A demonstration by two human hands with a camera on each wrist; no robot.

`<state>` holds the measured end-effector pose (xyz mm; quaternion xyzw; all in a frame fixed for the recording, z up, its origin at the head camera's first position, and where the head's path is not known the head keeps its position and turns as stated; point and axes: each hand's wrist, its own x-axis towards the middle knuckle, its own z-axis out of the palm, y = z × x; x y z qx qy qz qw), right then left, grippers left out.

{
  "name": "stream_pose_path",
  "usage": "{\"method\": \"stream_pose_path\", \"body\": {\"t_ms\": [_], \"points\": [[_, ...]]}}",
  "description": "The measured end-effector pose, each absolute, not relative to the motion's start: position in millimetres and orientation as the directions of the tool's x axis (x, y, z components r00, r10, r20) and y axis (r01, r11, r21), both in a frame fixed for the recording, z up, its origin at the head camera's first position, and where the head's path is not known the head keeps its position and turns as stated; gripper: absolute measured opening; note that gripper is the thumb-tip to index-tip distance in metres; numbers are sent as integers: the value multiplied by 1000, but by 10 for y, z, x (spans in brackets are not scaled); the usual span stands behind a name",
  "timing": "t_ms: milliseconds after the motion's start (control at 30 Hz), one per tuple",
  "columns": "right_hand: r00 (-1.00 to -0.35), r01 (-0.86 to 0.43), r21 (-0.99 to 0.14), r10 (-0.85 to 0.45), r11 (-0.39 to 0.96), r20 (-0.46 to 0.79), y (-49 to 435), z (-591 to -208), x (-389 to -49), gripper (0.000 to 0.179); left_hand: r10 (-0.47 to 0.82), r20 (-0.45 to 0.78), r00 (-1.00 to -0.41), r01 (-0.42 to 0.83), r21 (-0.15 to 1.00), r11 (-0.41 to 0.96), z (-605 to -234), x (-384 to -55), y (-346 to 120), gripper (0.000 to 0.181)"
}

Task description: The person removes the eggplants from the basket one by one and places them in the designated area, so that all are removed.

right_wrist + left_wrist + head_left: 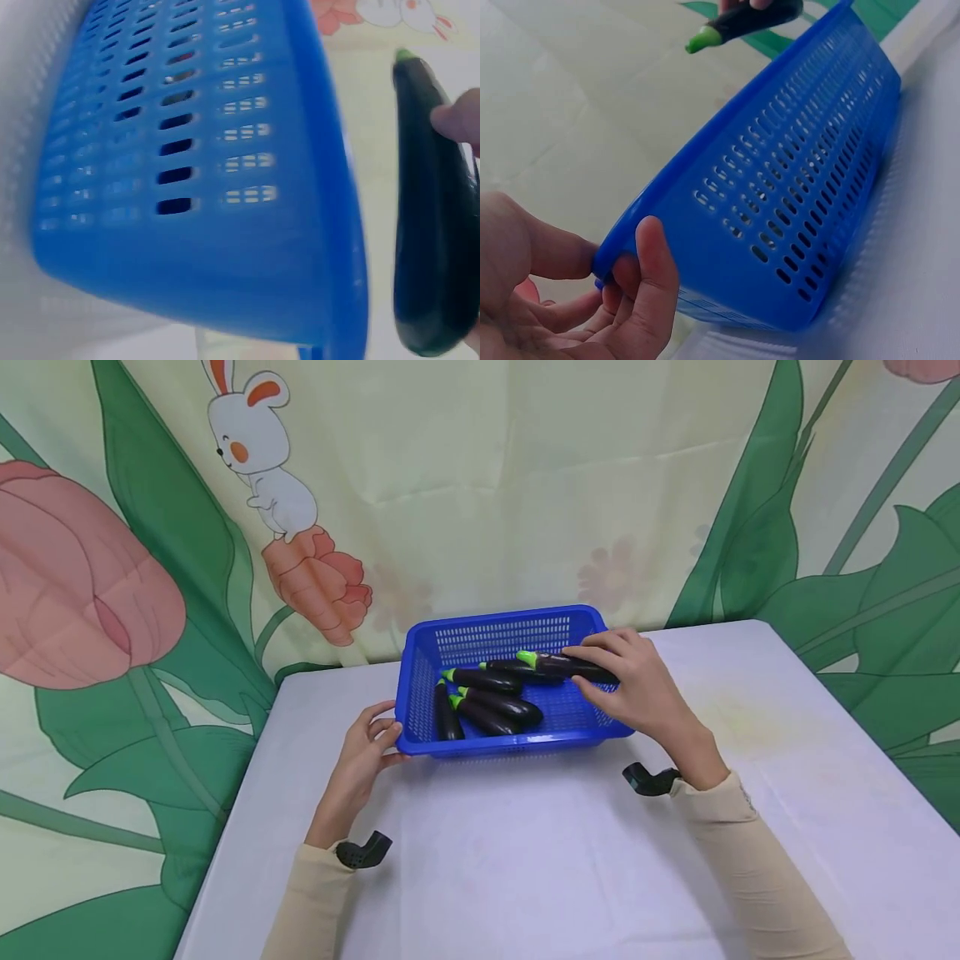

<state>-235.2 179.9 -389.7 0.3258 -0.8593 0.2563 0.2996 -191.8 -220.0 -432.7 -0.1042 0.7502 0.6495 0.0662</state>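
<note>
A blue plastic basket [517, 744] with slotted walls sits toward the back of the white table. My left hand [362, 758] grips its near left corner, thumb over the rim and fingers beneath, as the left wrist view also shows. Over the basket's right side, my right hand [636, 683] holds a dark purple eggplant [553, 666] with a bright green stem. In the right wrist view this eggplant [427, 217] is above rim level, the thumb on its side. Several more eggplants [483, 681] lie inside, mostly in the left and middle of the basket.
A white cloth covers the table [510, 852]. Close behind it hangs a printed curtain [465, 485] with flowers, leaves and a rabbit. Small black devices [364, 850] are strapped at both wrists, over beige sleeves.
</note>
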Motion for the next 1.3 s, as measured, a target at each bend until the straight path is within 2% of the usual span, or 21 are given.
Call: {"method": "stream_pose_path", "body": {"t_ms": [567, 967, 1300], "points": [[-687, -523, -491, -4, 697, 726, 2095, -4015, -2245, 43, -45, -216, -975, -220, 967, 132, -4349, -1988, -2073, 51], [-745, -389, -602, 146, 698, 651, 2248, -4057, -2256, 43, -70, -231, -970, -239, 962, 133, -4353, -1965, -2152, 51], [-832, -189, -710, 274, 678, 483, 2415, -4110, -2327, 45, -84, -217, -973, -227, 963, 143, -4329, -1939, -2205, 51]]}}
